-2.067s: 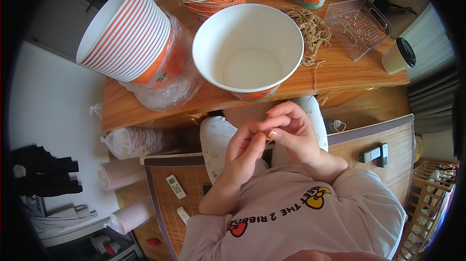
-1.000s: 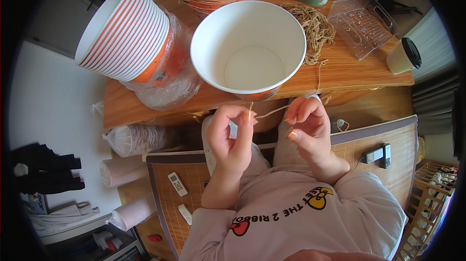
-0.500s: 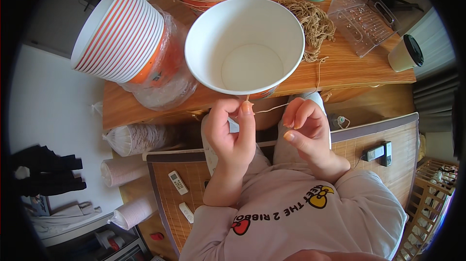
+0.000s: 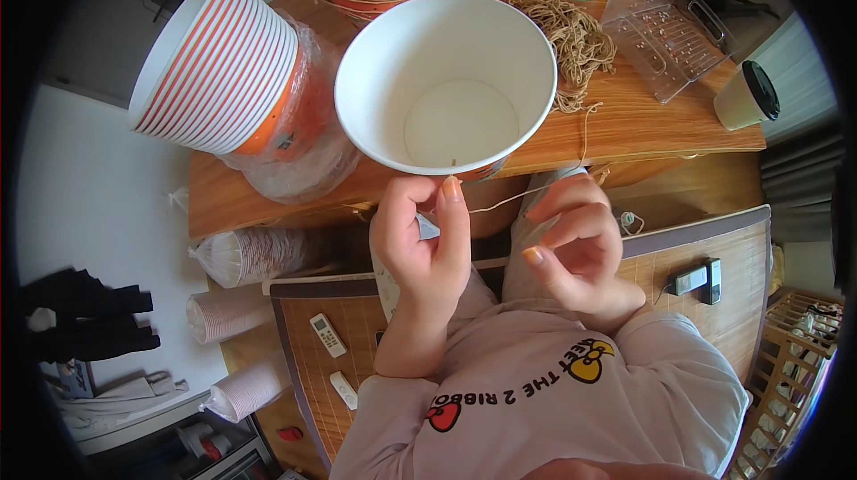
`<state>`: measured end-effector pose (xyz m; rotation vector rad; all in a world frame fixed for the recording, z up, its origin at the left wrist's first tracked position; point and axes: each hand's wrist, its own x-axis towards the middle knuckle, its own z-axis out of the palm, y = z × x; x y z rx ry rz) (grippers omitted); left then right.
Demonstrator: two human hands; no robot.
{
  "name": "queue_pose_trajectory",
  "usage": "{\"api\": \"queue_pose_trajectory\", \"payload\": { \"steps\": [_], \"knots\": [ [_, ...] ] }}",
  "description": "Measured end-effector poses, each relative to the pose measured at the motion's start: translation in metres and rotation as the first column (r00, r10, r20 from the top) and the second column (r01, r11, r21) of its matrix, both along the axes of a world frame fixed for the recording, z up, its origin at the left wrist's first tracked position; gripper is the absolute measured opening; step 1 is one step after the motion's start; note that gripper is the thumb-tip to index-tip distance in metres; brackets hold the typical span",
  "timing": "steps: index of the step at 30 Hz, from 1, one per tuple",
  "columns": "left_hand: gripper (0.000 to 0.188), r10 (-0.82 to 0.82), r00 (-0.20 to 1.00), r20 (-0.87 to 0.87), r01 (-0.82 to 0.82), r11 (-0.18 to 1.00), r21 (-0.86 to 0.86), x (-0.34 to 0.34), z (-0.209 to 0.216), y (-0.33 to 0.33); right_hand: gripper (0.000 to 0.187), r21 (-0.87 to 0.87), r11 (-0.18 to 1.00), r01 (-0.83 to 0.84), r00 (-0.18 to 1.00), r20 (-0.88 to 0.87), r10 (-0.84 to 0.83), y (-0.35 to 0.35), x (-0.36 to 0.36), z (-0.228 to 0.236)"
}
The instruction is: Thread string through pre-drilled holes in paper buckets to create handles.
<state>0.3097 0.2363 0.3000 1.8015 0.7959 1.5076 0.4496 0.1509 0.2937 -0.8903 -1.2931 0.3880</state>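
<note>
Though thin, cord (image 4: 496,206) between hands (image 4: 420,241) (image 4: 585,244).

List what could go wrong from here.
The cord might slip, since only the left hand's thumb and fingertips seem to pinch it. A bump could shift the nearest bucket, which stands by the table's front edge. The loose cord pile looks tangled, so it may snag.

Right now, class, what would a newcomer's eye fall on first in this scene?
Probably the large open bucket, white inside, front and centre at the near edge of the wooden table. To its left leans a tall stack of similar buckets, partly in clear plastic. Then, just below the bucket's near rim, the left grip pinches a thin tan cord.
</note>
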Motion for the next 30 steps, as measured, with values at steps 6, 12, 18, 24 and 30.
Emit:
{"api": "queue_pose_trajectory", "payload": {
  "steps": [6,12,18,24,30],
  "knots": [
    [0.011,0.023,0.996,0.087,-0.014,0.995,-0.103,0.003,-0.001,-0.002,0.037,0.254,0.936,0.244,0.719,0.600,-0.350,0.023,0.011,0.055],
    [0.010,0.039,0.994,0.105,-0.024,0.990,-0.136,0.004,0.005,-0.003,0.036,0.125,0.967,0.222,0.642,0.728,-0.241,0.037,0.004,0.080],
    [0.011,0.040,0.997,0.067,-0.029,0.986,-0.161,0.001,0.008,-0.001,0.032,0.082,0.966,0.243,0.577,0.788,-0.213,0.039,0.001,0.083],
    [0.011,0.038,0.998,0.042,-0.030,0.984,-0.174,-0.001,0.011,0.000,0.031,-0.009,0.968,0.251,0.537,0.833,-0.132,0.038,-0.001,0.089],
    [0.011,0.018,1.000,0.014,-0.016,0.986,-0.165,-0.001,0.015,0.000,0.029,-0.069,0.974,0.217,0.529,0.846,-0.058,0.043,0.005,0.098]
  ]
}}
